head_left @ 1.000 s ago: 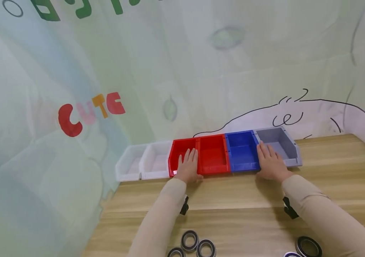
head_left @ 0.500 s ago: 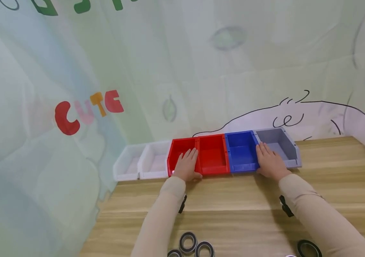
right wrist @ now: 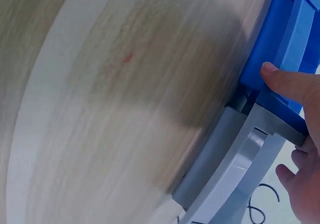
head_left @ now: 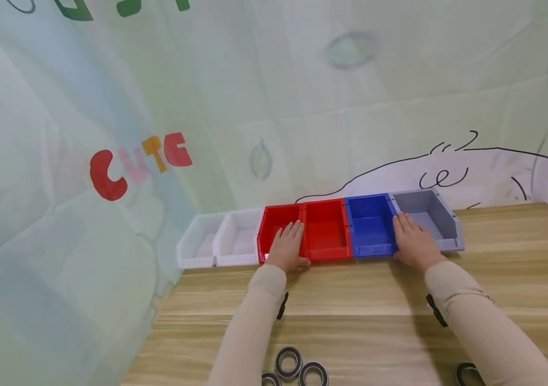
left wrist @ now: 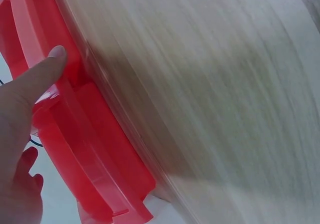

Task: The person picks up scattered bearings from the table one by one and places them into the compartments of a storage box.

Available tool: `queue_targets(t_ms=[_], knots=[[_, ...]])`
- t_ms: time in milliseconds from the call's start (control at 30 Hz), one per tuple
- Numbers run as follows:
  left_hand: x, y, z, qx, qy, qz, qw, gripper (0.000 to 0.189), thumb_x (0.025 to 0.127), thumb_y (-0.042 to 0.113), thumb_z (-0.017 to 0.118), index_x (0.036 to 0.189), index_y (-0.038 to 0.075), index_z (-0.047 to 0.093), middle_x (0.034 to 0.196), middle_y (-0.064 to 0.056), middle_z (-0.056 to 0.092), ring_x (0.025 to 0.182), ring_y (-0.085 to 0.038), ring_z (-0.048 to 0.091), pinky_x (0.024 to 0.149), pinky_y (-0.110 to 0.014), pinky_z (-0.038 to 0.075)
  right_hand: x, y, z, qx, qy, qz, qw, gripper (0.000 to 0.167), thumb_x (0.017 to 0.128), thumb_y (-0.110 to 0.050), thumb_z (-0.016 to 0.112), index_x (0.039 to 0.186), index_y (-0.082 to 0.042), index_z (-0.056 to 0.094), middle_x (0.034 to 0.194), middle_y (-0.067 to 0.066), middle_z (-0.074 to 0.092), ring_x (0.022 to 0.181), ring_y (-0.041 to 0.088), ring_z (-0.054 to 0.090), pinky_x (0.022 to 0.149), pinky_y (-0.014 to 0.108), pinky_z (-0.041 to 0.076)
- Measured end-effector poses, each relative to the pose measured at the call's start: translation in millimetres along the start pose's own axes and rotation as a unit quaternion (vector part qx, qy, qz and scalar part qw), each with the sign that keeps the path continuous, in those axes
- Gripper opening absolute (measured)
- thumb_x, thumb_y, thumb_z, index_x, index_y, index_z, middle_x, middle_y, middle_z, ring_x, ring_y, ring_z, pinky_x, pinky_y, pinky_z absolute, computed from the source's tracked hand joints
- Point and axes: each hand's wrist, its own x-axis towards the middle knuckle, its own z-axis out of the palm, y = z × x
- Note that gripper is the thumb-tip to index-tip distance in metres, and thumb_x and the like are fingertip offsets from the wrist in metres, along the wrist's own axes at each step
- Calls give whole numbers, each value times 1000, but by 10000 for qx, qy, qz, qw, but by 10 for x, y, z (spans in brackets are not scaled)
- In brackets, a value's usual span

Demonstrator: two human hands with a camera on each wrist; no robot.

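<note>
A row of plastic bins stands at the back of the table. In the head view my left hand [head_left: 287, 247] lies over the left red bin [head_left: 271, 224], fingers straight toward its divider with the right red bin [head_left: 327, 231]. Its thumb presses the red front edge in the left wrist view. My right hand [head_left: 414, 241] rests where the blue bin [head_left: 372, 228] meets the grey bin [head_left: 435, 214]. In the right wrist view its thumb touches the front of the blue bin. Both hands have straight or relaxed fingers.
Two white bins [head_left: 238, 244] continue the row to the left. Several ring-shaped bearings [head_left: 288, 363] lie near the bottom of the head view. A larger black ring [head_left: 464, 370] is partly hidden by the right sleeve. A printed cloth [head_left: 302, 107] hangs behind the wooden table [head_left: 355, 308].
Both hands stay at the same bins. The head view has shifted slightly, so the row sits a little farther right and a small ring beside the black one has left the frame.
</note>
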Motion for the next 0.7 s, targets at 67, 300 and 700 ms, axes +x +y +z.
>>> queue_targets(t_ms=[67, 300, 700], knots=[[13, 15, 2, 32, 15, 14, 10000, 109, 68, 45, 77, 149, 17, 9, 156, 0, 15, 143, -23, 16, 116, -41, 15, -11, 19, -8, -26, -19, -26, 10000, 89, 74, -22, 75, 135, 18, 24, 142, 37, 23, 133, 48, 23, 103, 58, 31], [-20, 70, 31, -6, -15, -44, 10000, 110, 67, 44, 77, 149, 18, 9, 156, 1, 14, 143, -23, 15, 116, -40, 16, -70, 68, -2, -68, -87, -91, 9999, 86, 76, -21, 73, 136, 17, 23, 143, 35, 22, 133, 48, 22, 103, 59, 30], [-76, 145, 23, -154, 40, -107, 9998, 110, 66, 42, 79, 149, 17, 11, 156, 0, 15, 142, -24, 18, 116, -41, 17, -152, 72, -14, -108, 77, -83, 9999, 80, 77, -20, 70, 135, 17, 28, 142, 35, 26, 132, 47, 26, 106, 56, 28]])
